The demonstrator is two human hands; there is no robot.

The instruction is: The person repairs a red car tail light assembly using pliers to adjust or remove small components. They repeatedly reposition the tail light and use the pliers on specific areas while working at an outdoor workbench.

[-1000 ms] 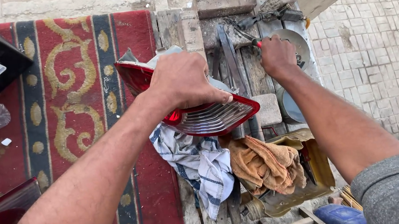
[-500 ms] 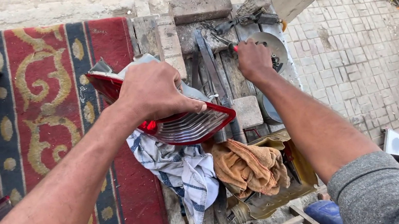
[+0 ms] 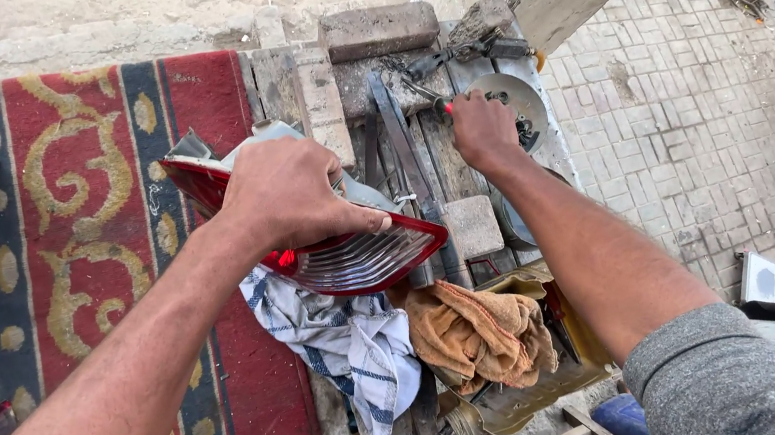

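a: why is the left hand (image 3: 295,195) clamped over that red and clear plastic car tail lamp (image 3: 352,253)?

b: the fingers curl over the lamp's upper edge with the thumb along its side, so the lamp sits steady, lens up, over the edge of the rough wooden desk (image 3: 287,80) beside the red and gold patterned rug (image 3: 81,190). it hangs just above the white and blue checked cloth (image 3: 350,344).

a: and the right hand (image 3: 484,128)?

b: it is closed round a thin tool with a red handle (image 3: 446,106), among the scrap metal near the round grey metal disc (image 3: 507,95). i judge it is picking a tool while the lamp is kept from slipping.

a: the orange rag (image 3: 479,331)?

b: bunched in a yellow tray, near the lamp, likely for wiping.
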